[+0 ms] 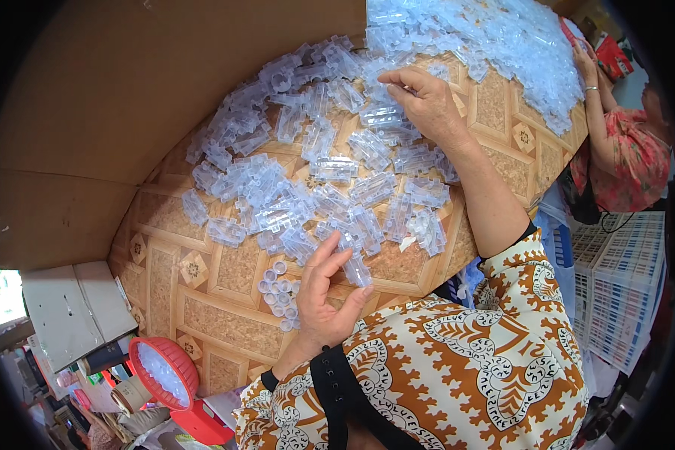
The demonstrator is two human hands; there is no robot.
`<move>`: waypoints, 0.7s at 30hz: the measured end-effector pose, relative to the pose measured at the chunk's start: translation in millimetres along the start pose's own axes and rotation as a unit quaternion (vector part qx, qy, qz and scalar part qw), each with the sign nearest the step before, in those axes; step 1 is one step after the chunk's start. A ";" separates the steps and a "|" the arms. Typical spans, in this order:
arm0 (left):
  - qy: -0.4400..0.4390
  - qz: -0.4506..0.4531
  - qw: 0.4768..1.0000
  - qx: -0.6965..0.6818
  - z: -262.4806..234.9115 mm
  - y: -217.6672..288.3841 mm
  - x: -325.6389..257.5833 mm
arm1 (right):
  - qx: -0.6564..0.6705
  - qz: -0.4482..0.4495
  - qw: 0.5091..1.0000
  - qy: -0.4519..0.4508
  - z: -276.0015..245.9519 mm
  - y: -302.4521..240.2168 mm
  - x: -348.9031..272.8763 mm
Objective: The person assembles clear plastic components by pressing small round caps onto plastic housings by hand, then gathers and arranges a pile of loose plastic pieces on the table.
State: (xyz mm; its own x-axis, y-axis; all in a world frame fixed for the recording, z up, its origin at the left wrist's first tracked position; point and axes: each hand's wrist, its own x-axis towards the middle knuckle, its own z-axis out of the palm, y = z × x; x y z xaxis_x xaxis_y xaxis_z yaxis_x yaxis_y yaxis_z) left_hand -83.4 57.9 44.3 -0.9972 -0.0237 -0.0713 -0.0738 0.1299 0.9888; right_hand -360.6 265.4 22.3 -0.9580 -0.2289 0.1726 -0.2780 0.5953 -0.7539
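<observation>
Near the table's front edge, my left hand [324, 300] holds a clear plastic casing [357, 271] between thumb and fingers. Small clear round caps [279, 294] lie in a cluster just left of that hand. Farther away, my right hand [430, 103] hovers over loose clear casings [382, 115], its thumb and index finger drawn together. Whatever may be in that pinch is too small to make out. Many similar casings [270, 199] are scattered across the middle of the table, and a crumpled white scrap [424, 225] rests among those at the right.
The wood-patterned table [225, 311] carries a large heap of clear parts [495, 37] at the far right. A tall cardboard wall [150, 90] borders its left. A red basket [184, 367] of small pieces stands lower left. Another person [628, 154] works at the right edge.
</observation>
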 end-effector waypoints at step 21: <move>-0.016 0.015 0.999 -0.038 -1.7 -6.2 0.7 | -0.172 -0.164 0.970 0.051 3.5 5.1 2.4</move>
State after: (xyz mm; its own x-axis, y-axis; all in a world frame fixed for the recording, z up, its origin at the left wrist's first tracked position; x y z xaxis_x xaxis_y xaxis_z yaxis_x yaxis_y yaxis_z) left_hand -83.6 55.4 38.3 -0.9990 0.0116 -0.0438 -0.0431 0.0548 0.9976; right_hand -364.0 265.2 16.7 -0.8116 -0.3817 0.4424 -0.5583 0.7297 -0.3948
